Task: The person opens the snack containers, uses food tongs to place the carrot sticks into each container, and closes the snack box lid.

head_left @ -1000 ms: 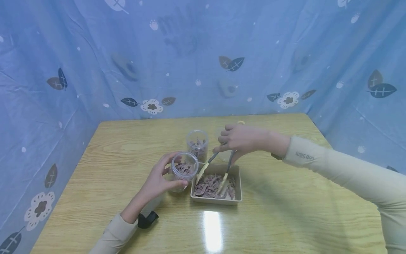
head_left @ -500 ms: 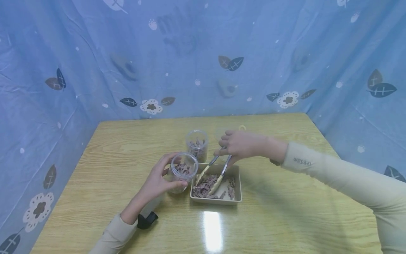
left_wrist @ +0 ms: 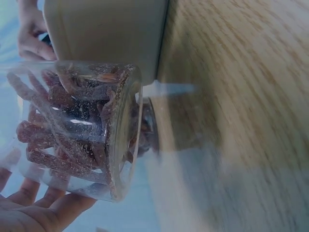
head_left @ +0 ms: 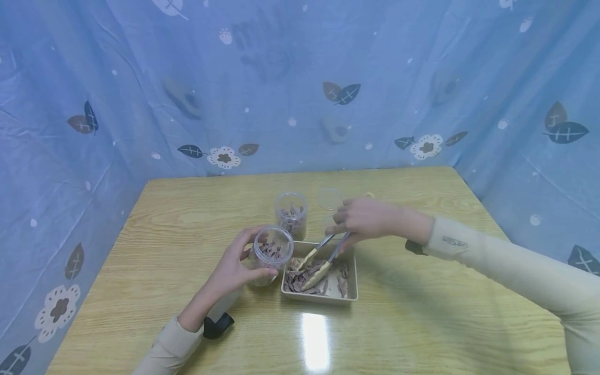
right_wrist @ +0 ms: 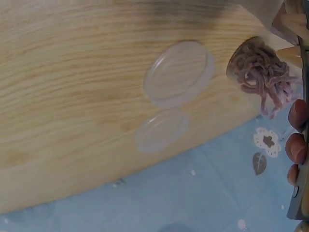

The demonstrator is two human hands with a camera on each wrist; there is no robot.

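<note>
My left hand (head_left: 229, 268) grips a clear plastic jar (left_wrist: 72, 135) partly filled with brownish-purple dried strips. The jar's open mouth leans toward me, and it stands against the tray's left side in the head view. My right hand (head_left: 365, 219) holds metal tongs (head_left: 320, 272) with cream-coloured tips. These tips reach down into a shallow beige tray (head_left: 323, 300), among dried strips (head_left: 291, 285) heaped at its left. A few strips lie along the tray's right side, with bare bottom between. Part of the tongs' handle is hidden by the right hand.
Behind the tray stands a second open jar (head_left: 291, 219) of the same strips. Two clear round lids, a nearer lid (right_wrist: 178, 75) and a farther lid (right_wrist: 161, 130), lie flat on the wooden table (head_left: 187, 229). A blue patterned curtain (head_left: 281, 94) encloses the back and sides.
The tongs' tips have swept left through the tray and come closer together, pushing strips into a heap and baring the bottom. My left hand and its jar have stayed put.
</note>
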